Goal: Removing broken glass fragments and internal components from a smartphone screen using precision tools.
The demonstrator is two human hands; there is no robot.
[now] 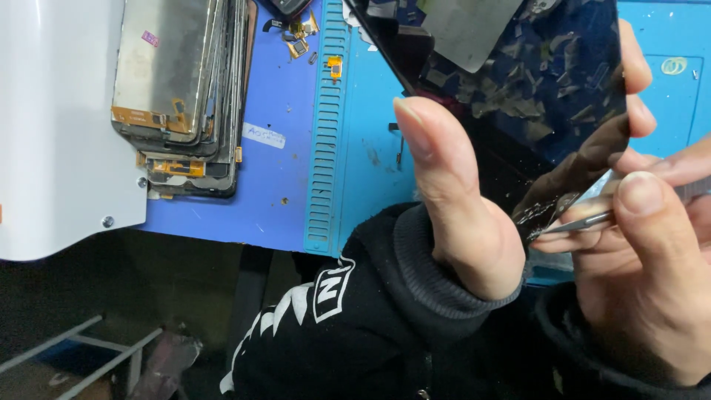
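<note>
**Inspector:** Left hand (474, 215), report.

**Assistant:** Its fingers are closed on a dark glass panel (533, 96). The thumb presses the near left edge, and the other fingertips wrap round the far right edge. The panel is held tilted, above the blue mat (370, 170), in the right half of the view. Its glossy face mirrors the clutter around it.

**Inspector:** Condition of the panel?

**Assistant:** Cracked at the near corner; pale fracture lines show there, just beside the left thumb's base.

**Inspector:** Right hand (652, 274)?

**Assistant:** Fingers closed, pinching metal tweezers (585, 218) between thumb and forefinger. The tip touches the cracked corner. Whether the tip holds a fragment, I cannot tell.

**Inspector:** Sleeves?

**Assistant:** Both black, with ribbed cuffs; the left one bears a white print.

**Inspector:** The surroundings?

**Assistant:** A stack of phone screens (178, 89) lies at far left, on the mat, well apart from the hands. A white sheet (59, 133) lies just left of the stack, its edge passing under it. Small orange flex parts (300, 37) are scattered at the far edge, beside the mat's ridged strip (329, 133). A white label (264, 135) lies near the stack. Beyond the mat's near edge, the floor is dark.
</note>
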